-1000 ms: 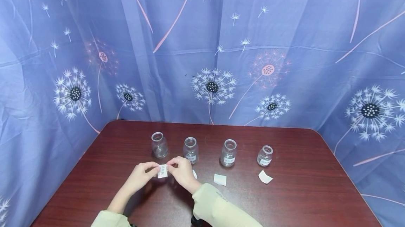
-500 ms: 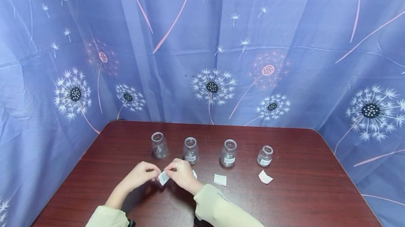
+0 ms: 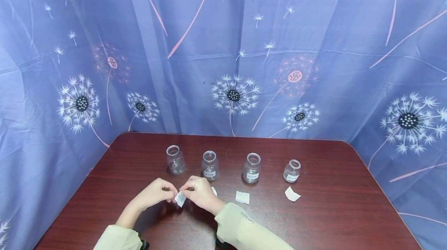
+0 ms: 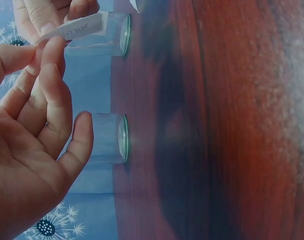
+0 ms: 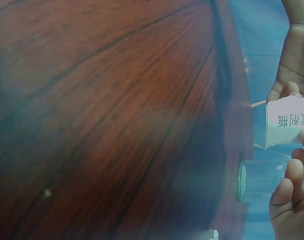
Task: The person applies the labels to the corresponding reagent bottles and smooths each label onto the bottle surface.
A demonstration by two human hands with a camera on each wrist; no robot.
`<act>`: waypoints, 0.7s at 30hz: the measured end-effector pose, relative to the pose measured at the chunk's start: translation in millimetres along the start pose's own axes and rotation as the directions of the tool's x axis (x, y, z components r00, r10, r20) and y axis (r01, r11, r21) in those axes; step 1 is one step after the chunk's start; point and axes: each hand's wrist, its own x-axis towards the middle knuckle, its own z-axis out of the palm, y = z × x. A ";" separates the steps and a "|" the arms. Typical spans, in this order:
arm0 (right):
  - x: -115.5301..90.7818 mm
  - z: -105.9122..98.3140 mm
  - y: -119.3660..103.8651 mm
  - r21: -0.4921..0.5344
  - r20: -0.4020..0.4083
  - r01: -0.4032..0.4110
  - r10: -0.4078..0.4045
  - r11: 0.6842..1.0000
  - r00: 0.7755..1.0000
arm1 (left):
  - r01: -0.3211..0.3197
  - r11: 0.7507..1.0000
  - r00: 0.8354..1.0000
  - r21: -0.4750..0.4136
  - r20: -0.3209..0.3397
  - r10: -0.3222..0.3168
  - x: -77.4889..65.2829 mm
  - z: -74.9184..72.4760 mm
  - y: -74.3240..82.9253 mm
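Observation:
Over the left part of the table, both hands pinch a small white label (image 3: 180, 199) between thumbs and fingertips. The left hand (image 3: 151, 195) grips its left edge, while the right hand (image 3: 201, 192) has the upper right corner. Dark printed characters show on the label (image 5: 286, 120) in the right wrist view. Seen from the left wrist, the label (image 4: 79, 29) is nearly edge-on and slightly bent. Just beyond the hands stands a lidless glass jar (image 3: 175, 161) with no label on its front.
Three more lidless glass jars continue the row: one jar (image 3: 209, 164) behind the right hand, a middle jar (image 3: 252, 166) and a smaller jar (image 3: 291, 171), each with a white label. Paper pieces (image 3: 242, 197) lie before them on the dark red table (image 3: 331, 211). A blue curtain (image 3: 188, 99) hangs behind.
The label has turned from nearly upright and facing the head camera to a slanted, narrower view. It sits slightly lower, and the right hand has come down a little with it.

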 end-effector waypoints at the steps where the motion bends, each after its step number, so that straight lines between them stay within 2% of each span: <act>1: -0.1 0.1 0.1 0.003 0.003 -0.002 0.002 1.000 1.000 | -0.003 1.000 1.000 0.000 0.003 0.003 0.2 0.2 -0.3; 9: -0.3 -1.4 -1.1 0.011 0.007 0.019 -0.019 1.000 1.000 | -0.004 1.000 1.000 -0.022 -0.005 0.004 1.0 0.3 -3.4; 15: -0.7 -2.0 -2.4 0.026 0.020 -0.002 0.001 1.000 1.000 | 0.014 0.999 1.000 -0.050 -0.001 -0.014 0.7 -0.2 -2.7; 21: -1.8 -0.8 -1.4 0.035 0.028 -0.011 0.010 0.999 1.000 | -0.015 1.000 1.000 -0.021 -0.013 0.015 1.4 1.1 -0.9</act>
